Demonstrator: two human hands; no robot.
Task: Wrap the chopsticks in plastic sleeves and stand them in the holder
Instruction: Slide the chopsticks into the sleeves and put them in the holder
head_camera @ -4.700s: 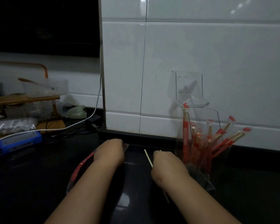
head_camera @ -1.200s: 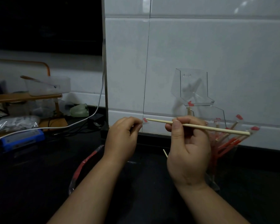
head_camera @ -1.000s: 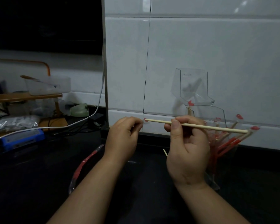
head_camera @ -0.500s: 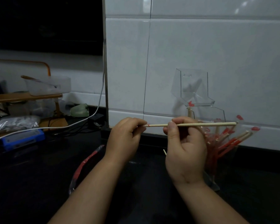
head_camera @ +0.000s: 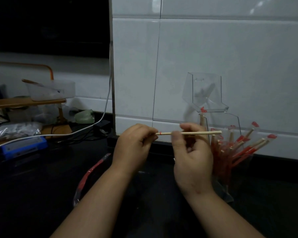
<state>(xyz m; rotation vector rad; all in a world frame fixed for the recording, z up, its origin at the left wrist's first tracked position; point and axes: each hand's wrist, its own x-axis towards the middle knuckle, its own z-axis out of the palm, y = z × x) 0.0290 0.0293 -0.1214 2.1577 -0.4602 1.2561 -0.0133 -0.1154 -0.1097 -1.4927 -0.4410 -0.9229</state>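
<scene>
— What is lying nearest us on the dark counter (head_camera: 41, 194)?
— One red-and-clear plastic sleeve (head_camera: 91, 172), lying flat just beside the left forearm.
— And the hands?
— Both are hovering above the counter. The left hand (head_camera: 132, 148) is curling, fingertips pinching the chopstick (head_camera: 196, 133) at its left end, where a red band (head_camera: 160, 133) is showing. The right hand (head_camera: 193, 158) is pinching it mid-shaft, holding it level. One stick or a pair, I cannot tell.
— Behind them?
— One clear holder (head_camera: 222, 121) is standing by the tiled wall, crowded with wrapped chopsticks (head_camera: 239, 148), too many to count. Far left, one translucent tub (head_camera: 50, 90) is sitting on a wooden rack (head_camera: 10, 103).
</scene>
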